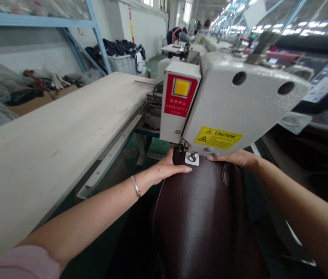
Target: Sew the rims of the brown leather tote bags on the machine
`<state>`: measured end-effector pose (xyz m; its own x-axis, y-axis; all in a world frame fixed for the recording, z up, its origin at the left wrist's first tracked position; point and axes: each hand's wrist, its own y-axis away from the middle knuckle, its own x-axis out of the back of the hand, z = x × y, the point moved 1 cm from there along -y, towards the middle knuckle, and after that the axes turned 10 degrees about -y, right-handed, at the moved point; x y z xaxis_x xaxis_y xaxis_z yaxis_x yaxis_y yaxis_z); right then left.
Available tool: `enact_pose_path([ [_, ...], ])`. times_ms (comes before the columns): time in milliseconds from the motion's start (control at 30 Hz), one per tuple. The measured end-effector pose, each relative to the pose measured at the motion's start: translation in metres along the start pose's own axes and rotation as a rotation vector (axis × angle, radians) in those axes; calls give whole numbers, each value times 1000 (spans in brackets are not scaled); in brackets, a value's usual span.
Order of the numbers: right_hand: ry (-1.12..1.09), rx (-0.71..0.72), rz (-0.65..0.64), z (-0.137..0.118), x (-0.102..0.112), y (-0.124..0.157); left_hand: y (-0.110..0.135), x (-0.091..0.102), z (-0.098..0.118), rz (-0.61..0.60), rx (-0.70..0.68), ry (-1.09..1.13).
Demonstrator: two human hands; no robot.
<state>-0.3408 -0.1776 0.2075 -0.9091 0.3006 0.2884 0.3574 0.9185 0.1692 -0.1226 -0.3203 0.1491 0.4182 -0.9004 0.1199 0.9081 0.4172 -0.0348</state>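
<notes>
Left hand point(166, 167), right hand point(236, 158) flat on one leather piece point(199, 221) under one machine point(239, 104)

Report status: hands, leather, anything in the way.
Left hand flat on the leather, right hand flat on it too. Leather's edge under the machine head, at the presser foot. Nothing blocks the hands.

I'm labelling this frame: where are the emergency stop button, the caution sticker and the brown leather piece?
emergency stop button point(181, 88), head view, centre of yellow square.
caution sticker point(218, 138), head view, middle of label.
brown leather piece point(199, 217), head view, bare middle surface.
</notes>
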Motion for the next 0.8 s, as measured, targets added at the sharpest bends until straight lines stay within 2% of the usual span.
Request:
enact_pose_path([
  [200,42,-32,-51,12,17,7,-4,-15,-2,23,-50,-12],
  [333,52,-72,-59,5,5,20,12,-16,-6,54,-63,5],
  [433,19,12,-28,-4,-9,18,20,-8,-9,17,-47,66],
  [567,-59,92,36,-4,-15,9,15,0,-9,25,41,101],
  [667,-79,75,78,3,-11,7,12,-1,-6,28,48,118],
  [800,21,-9,157,19,1,15,24,-5,1,16,2,151],
])
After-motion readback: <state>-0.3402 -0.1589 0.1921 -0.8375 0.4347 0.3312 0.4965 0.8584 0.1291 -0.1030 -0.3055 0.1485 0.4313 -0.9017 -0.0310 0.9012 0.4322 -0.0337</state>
